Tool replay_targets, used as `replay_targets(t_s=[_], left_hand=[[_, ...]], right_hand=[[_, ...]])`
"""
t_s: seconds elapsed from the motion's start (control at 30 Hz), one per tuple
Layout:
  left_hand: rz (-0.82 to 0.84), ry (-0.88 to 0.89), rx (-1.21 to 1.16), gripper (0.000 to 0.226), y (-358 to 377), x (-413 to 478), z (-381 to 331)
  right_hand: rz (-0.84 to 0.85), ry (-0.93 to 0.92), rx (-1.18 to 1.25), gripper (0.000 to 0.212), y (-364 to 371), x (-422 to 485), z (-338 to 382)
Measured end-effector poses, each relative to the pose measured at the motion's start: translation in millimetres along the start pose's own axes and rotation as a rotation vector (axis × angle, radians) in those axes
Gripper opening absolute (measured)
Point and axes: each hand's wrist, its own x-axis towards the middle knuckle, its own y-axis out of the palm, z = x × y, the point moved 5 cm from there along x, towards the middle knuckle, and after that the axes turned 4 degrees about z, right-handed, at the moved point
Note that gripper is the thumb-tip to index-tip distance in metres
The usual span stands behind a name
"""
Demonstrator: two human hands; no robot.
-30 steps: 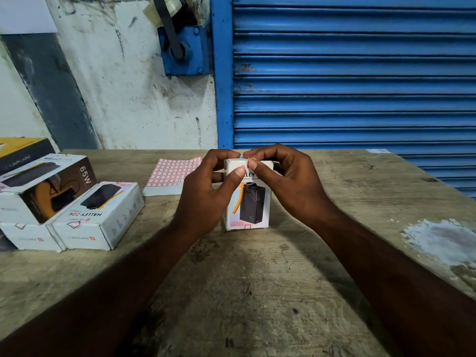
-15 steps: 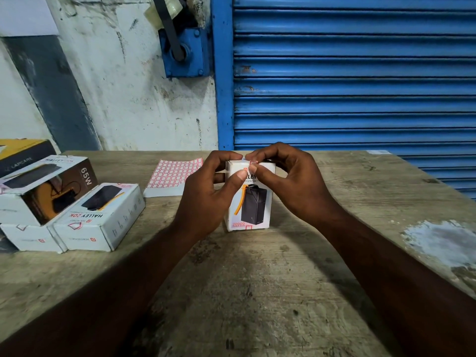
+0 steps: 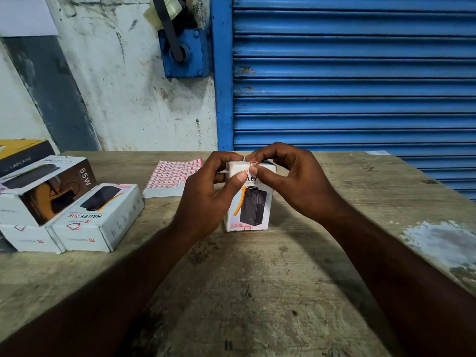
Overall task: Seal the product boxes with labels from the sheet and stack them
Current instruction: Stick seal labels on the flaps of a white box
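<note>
Far left on the tabletop point(image 3: 257, 292) we've got a 65W box point(image 3: 46, 191) sitting on top of some white ones, with a HALLEY 20K box point(image 3: 98, 217) lying flat right beside it. Next over, the label sheet point(image 3: 172, 176) lies flat near the back edge. Then our left hand point(image 3: 211, 197) has its fingers curled round the left side of the upright box point(image 3: 253, 202), thumb pressed on its front. That box stands mid-tabletop. Our right hand point(image 3: 291, 186) pinches a red-bordered label point(image 3: 253, 164) at the box's top front edge, thumb and forefinger closed on it.
</note>
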Motion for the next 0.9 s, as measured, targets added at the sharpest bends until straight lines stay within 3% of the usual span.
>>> replay_targets(t_s=[0.2, 0.37, 0.9], left_hand=[[0.003, -0.028, -0.008, 0.026, 0.3, 0.1, 2.1], [0.011, -0.070, -0.048, 0.030, -0.1, 0.9, 6.8], [0.046, -0.074, -0.083, 0.028, 1.1, 1.1, 5.3]], right_hand=[[0.001, 0.014, 0.019, 0.012, 0.8, 0.1, -1.2], [0.031, 0.035, 0.005, 0.031, 4.4, -2.5, -2.8], [-0.011, 0.093, 0.054, 0.016, 3.7, -1.6, -6.5]])
